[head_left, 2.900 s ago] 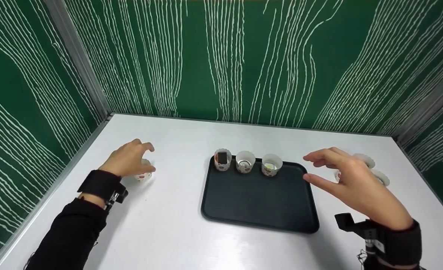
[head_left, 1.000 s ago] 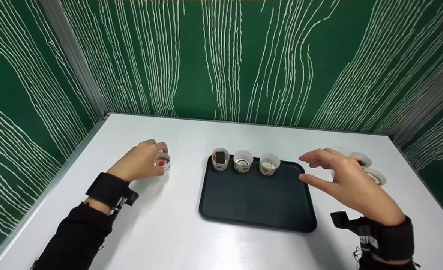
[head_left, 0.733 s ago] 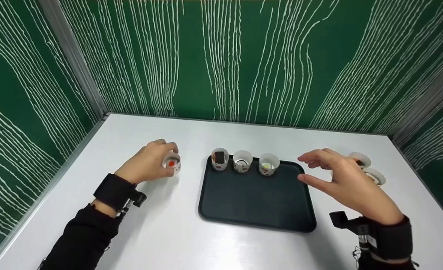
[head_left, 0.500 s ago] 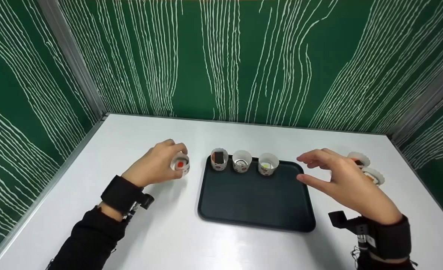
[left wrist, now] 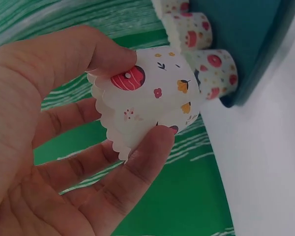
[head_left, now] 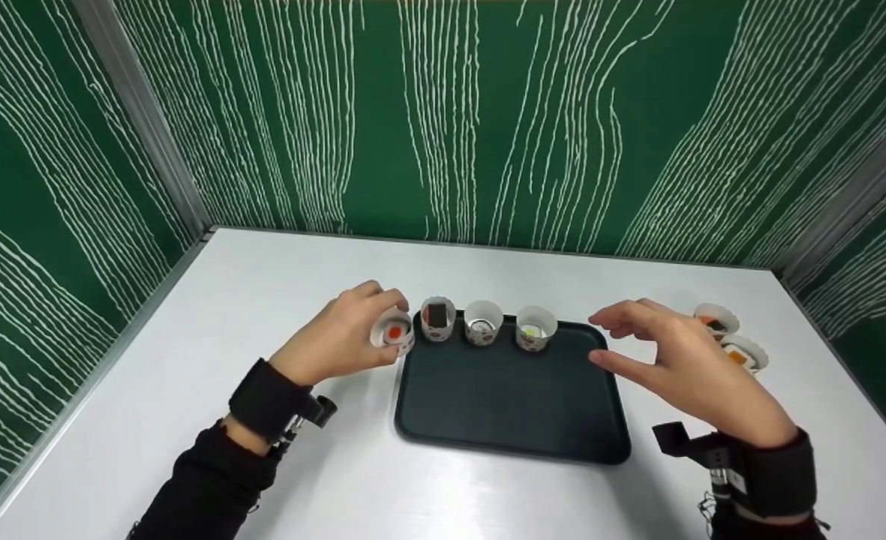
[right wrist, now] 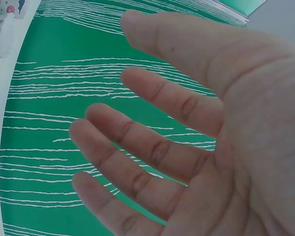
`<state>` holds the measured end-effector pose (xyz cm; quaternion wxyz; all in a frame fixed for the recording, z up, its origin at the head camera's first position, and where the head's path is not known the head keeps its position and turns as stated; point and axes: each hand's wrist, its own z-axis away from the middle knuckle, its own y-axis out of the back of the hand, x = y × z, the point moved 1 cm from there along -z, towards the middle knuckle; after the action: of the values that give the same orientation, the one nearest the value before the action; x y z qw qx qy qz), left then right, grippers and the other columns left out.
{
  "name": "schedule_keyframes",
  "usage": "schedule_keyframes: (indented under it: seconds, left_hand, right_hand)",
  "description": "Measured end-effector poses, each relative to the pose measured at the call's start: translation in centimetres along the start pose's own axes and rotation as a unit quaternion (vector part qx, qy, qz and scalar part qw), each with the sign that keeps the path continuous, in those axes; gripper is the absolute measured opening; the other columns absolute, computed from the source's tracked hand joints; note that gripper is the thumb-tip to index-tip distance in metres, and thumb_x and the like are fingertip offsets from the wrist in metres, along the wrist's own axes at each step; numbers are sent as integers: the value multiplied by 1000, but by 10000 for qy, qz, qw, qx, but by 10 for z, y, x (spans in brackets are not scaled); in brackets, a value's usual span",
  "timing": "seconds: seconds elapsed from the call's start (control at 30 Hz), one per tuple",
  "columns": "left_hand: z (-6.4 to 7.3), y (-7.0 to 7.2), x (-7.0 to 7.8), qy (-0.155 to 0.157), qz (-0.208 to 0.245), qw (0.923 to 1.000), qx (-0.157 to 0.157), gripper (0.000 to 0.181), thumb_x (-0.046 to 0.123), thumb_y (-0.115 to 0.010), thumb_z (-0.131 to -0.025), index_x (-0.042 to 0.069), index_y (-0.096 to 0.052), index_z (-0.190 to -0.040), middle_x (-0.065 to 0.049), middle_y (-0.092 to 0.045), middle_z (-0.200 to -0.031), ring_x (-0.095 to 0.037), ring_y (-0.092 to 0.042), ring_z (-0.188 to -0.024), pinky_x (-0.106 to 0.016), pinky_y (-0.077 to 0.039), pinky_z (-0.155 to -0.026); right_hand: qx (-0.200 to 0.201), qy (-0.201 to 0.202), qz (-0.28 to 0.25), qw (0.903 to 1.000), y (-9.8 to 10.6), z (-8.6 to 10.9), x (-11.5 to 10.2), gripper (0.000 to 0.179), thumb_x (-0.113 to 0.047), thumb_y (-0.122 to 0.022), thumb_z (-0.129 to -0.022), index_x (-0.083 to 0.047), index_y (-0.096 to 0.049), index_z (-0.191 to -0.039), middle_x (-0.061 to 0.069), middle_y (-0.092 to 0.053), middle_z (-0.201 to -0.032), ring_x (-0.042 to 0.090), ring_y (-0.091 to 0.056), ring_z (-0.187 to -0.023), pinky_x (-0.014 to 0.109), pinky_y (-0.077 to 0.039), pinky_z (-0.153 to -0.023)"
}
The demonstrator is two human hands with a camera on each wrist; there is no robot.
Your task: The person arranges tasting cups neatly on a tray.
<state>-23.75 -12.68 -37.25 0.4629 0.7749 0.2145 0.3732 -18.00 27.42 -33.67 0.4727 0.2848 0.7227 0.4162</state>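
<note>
My left hand (head_left: pixel 345 330) grips a paper baking cup (left wrist: pixel 157 91) between thumb and fingers, just off the tray's left edge. The cup has a scalloped rim and a floral and doughnut print; in the head view a white piece with a red-orange centre (head_left: pixel 394 332) lies inside it. On the dark tray (head_left: pixel 514 405), three similar cups stand in a row along the back: one with a dark-banded piece (head_left: pixel 437 315), a middle cup (head_left: pixel 482 324) and a cup with a yellow-green spot inside (head_left: pixel 536 330). My right hand (head_left: pixel 675 352) hovers by the tray's right edge, fingers relaxed, holding nothing.
Two more paper cups lie beyond my right hand, one with an orange and dark piece (head_left: pixel 716 321) and one with an orange and white piece (head_left: pixel 745 354). A white table (head_left: pixel 322 465) carries everything. Green panels (head_left: pixel 443 120) with wavy white lines stand behind and at both sides.
My left hand has taken hold of the cup at the left of the table and carried it rightward to the tray's edge. My right hand has stayed nearly still.
</note>
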Motion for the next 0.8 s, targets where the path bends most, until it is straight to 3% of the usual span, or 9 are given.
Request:
schedule_keyframes:
  seconds: [0.2,0.5,0.8]
  left_hand:
    - [-3,-8,12,-105,358,9992,133,44,7,-83,-80,12,-71,-122,-12,-67,-104,-25,-65,-92,-36,-57,-79]
    - [-10,-23,30,-373,530,9973,349,50,9,-85,-81,11,-69,-129,-11,-67,-105,-24,-66,-91,-35,-58,-79]
    - [-18,-37,44,-638,684,9946,458,47,10,-83,-82,9,-69,-127,-10,-70,-116,-24,-69,-99,-36,-60,-83]
  right_hand:
    - [34,59,117,9999,-3,0,0,37,-48,-75,-99,-27,-72,-130,-8,-74,-126,20,-71,-118,38,-56,-89]
    - [-93,74,122,9999,-7,-1,-2,37,-53,-72,-100,-31,-70,-130,-12,-74,-125,15,-72,-119,36,-56,-91]
    - [-220,111,7,9997,-14,-5,-3,35,-44,-76,-100,-26,-71,-130,-9,-73,-125,18,-71,-120,42,-57,-96]
